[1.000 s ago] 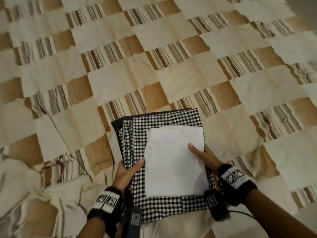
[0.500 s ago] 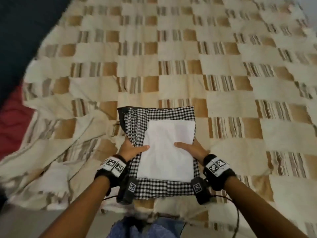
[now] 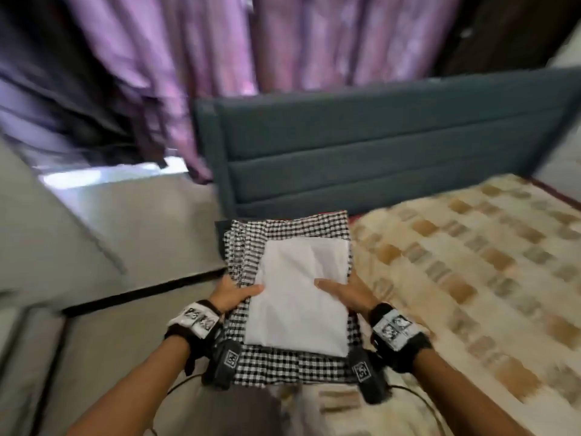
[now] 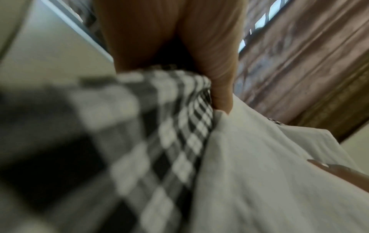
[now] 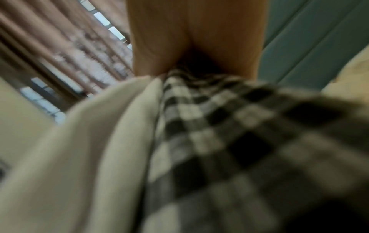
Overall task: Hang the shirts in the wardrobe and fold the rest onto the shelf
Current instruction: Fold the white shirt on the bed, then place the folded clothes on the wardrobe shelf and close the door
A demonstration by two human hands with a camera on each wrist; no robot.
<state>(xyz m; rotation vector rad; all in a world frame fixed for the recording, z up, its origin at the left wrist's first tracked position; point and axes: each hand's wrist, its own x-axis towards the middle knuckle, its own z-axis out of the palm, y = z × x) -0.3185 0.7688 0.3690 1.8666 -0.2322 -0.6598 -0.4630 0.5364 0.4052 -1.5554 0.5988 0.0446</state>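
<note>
I carry a stack of folded clothes in the air in front of me. A black-and-white checked garment (image 3: 283, 231) lies under a smaller folded white cloth (image 3: 298, 297). My left hand (image 3: 234, 294) grips the stack's left edge, thumb on top. My right hand (image 3: 342, 291) grips its right edge the same way. In the left wrist view my thumb presses where the checked fabric (image 4: 169, 126) meets the white cloth (image 4: 269, 173). The right wrist view shows the white cloth (image 5: 89, 149) and the checked fabric (image 5: 229, 141) pinched under my thumb. The fingers below the stack are hidden.
The bed with its beige checked cover (image 3: 471, 278) lies to my right. A teal padded headboard (image 3: 377, 152) stands ahead. Purple curtains (image 3: 251, 42) hang behind it. Grey floor tiles (image 3: 110, 247) stretch to the left. The picture is blurred by motion.
The stack has come up off the bed and is carried. My view has swung left, from the bedcover to the headboard, curtains and floor. Both hands keep their hold.
</note>
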